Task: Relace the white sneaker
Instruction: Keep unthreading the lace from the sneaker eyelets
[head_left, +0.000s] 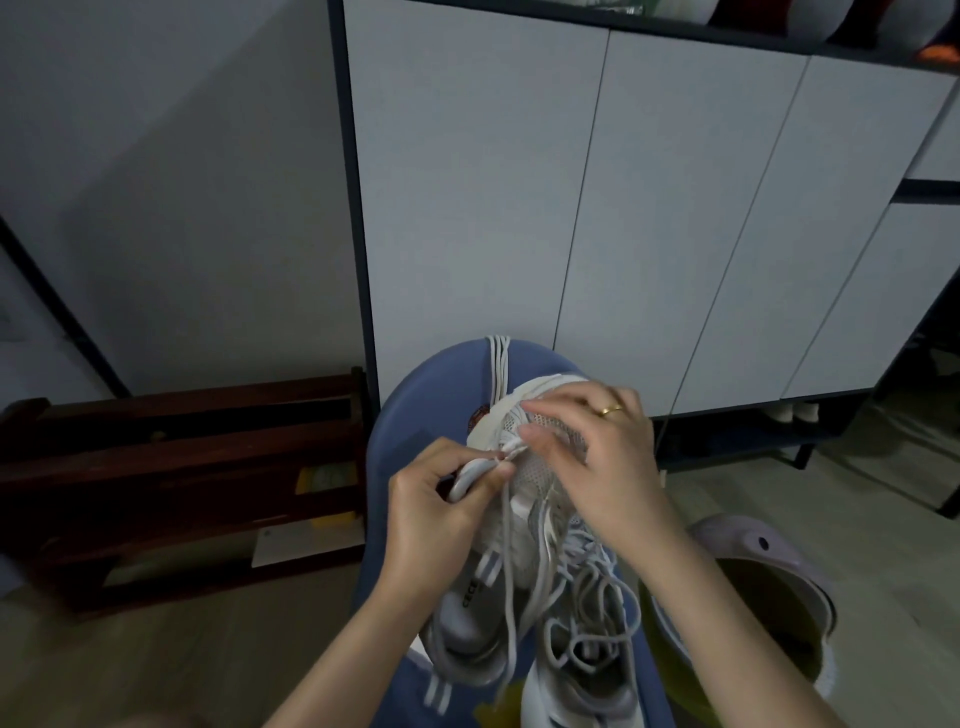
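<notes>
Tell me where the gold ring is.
In the head view, right of centre: the gold ring sits on a finger of the right hand, which rests on the white sneaker.

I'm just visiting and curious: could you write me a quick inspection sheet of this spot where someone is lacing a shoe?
Surface: a blue stool carries the work.
Job's things: a white sneaker lies on the stool, its lace hanging loose; a second sneaker lies beside it, nearer the camera.
Clutter: spare white laces hang over the stool's far edge; a lilac-rimmed tub stands to the right.
Hands: left hand pinches the lace end at an eyelet; right hand steadies the toe.
Cables: nothing seen.
Surroundings: white cabinet behind, dark wooden rack on the left, wooden floor.
</notes>
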